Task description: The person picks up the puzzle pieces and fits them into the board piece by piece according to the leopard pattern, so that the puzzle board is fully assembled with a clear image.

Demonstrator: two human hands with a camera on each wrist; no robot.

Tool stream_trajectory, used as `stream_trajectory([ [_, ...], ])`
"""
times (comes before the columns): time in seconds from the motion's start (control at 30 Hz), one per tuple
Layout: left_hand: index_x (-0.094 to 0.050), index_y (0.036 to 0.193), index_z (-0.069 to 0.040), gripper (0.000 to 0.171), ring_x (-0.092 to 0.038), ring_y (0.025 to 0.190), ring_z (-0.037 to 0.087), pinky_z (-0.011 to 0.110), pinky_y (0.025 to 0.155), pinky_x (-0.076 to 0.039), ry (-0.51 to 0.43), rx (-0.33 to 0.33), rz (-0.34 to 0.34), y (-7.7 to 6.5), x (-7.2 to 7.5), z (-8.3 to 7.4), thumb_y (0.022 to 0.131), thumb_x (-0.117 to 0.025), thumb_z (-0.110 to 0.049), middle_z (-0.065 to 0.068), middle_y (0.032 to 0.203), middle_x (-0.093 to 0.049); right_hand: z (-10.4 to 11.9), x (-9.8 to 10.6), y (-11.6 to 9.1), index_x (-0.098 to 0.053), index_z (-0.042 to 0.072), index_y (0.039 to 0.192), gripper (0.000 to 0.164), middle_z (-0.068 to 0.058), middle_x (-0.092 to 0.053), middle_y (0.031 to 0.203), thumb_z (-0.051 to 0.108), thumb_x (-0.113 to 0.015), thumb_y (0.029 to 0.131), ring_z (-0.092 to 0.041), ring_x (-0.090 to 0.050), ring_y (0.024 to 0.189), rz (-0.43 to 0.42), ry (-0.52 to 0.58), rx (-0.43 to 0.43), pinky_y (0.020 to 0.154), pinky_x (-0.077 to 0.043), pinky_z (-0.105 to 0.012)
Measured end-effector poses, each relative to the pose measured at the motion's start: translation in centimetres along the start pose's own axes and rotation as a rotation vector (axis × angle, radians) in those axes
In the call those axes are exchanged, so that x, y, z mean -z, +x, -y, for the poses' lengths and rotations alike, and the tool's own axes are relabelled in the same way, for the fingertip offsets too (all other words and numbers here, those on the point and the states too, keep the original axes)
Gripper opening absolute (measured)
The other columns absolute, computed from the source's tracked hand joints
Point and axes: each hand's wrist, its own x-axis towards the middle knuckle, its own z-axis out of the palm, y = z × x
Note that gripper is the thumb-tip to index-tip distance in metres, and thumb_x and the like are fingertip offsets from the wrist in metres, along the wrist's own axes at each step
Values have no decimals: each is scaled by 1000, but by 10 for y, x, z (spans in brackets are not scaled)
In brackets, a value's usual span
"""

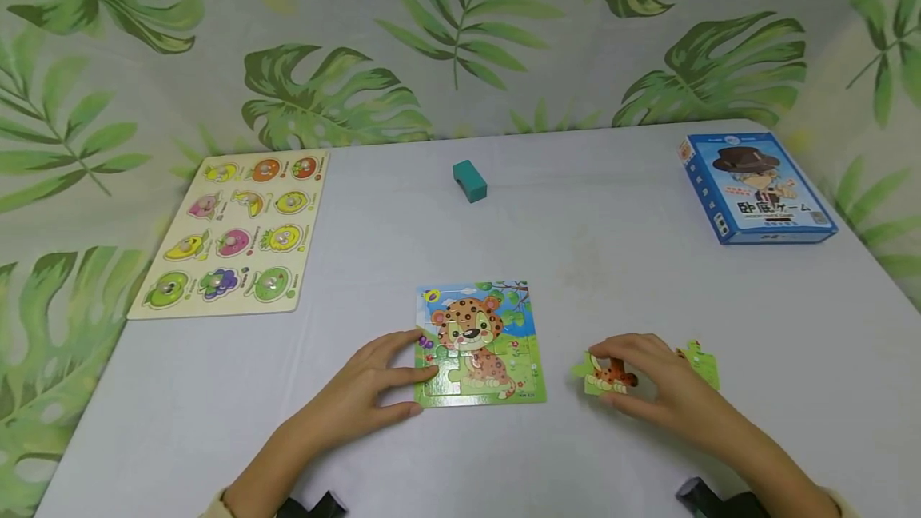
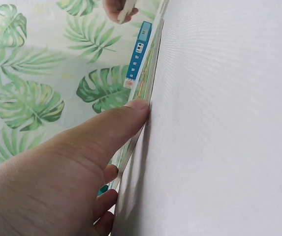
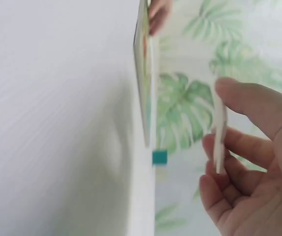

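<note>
A square jigsaw puzzle board (image 1: 520, 334) with a spotted leopard cub picture lies flat in the middle of the table. Its lower left part shows a pale, unfilled area. My left hand (image 1: 381, 382) rests at the board's left side, one finger on its face and the thumb by the lower left corner. In the left wrist view the thumb (image 2: 126, 120) touches the board's edge. To the right, my right hand (image 1: 658, 382) pinches a puzzle piece (image 1: 604, 378) between thumb and fingers, raised off the table in the right wrist view. Beyond that hand lies a green puzzle piece (image 1: 703, 364), partly hidden.
A wooden fruit puzzle board (image 1: 245, 222) lies at the far left. A teal block (image 1: 471, 181) sits at the back middle, and a blue game box (image 1: 759, 186) at the back right. Leaf-patterned cloth (image 1: 460, 38) hangs behind the table.
</note>
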Motion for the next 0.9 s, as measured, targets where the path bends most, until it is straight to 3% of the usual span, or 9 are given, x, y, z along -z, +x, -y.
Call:
stream_trajectory([
  [0.3, -62, 117, -28, 42, -30, 126, 25, 45, 100, -25, 83, -11, -47, 1, -2, -3, 77, -67, -41, 5, 141, -33, 35, -25, 38, -58, 14, 116, 48, 5, -52, 115, 18, -76, 71, -14, -43, 106, 53, 154, 79, 78, -46, -31],
  [0.47, -63, 114, -26, 40, -30, 126, 26, 46, 100, -26, 115, -9, -80, 1, -4, -8, 77, -65, -42, 5, 139, -35, 44, -48, 54, -58, 13, 116, 44, 3, -52, 113, 22, -73, 75, -17, -43, 107, 120, 187, 79, 82, -45, -33],
  [0.57, -64, 113, -19, 40, -32, 125, 24, 44, 100, -27, 108, -41, -96, 2, -6, -10, 78, -66, -38, 4, 136, -39, 45, -61, 60, -59, 12, 115, 43, 3, -52, 112, 23, -73, 76, -16, -42, 107, 146, 197, 81, 84, -43, -33],
  [0.73, -59, 116, -8, 44, -40, 119, 17, 33, 98, -32, 90, -100, -69, 4, -8, -15, 81, -64, -34, 1, 128, -47, 44, -78, 67, -60, 11, 114, 41, 5, -52, 111, 25, -72, 77, -16, -41, 108, 179, 194, 73, 86, -42, -33],
  [0.9, -54, 121, -10, 48, -41, 118, 16, 32, 97, -33, 103, -97, -37, 3, -10, -16, 82, -62, -38, 0, 126, -47, 41, -85, 71, -61, 12, 113, 42, 6, -51, 109, 28, -72, 76, -15, -41, 106, 189, 176, 74, 86, -39, -34],
])
